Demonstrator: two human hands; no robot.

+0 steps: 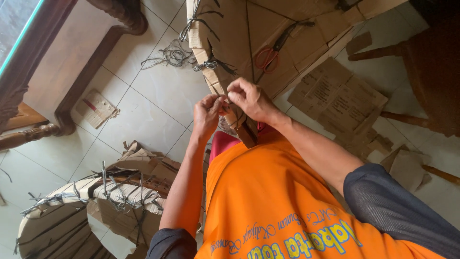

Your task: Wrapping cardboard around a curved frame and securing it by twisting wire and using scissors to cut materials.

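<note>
My left hand (207, 115) and my right hand (249, 98) meet at the near edge of a large cardboard-wrapped piece (239, 33) that lies on the tiled floor in front of me. Both pinch a thin grey twine (225, 99) at that edge, fingertips almost touching. More twine ties (211, 64) bind the cardboard edge further up. Red-handled scissors (270, 52) lie on top of the cardboard, beyond my right hand. My orange shirt fills the bottom of the view.
A second cardboard-wrapped round piece bound with twine (96, 201) sits at lower left. Loose twine (167, 55) lies on the tiles. Flat cardboard sheets (340, 96) and scraps lie right. A carved wooden furniture frame (72, 96) stands upper left, with wooden chair legs (378, 50) at right.
</note>
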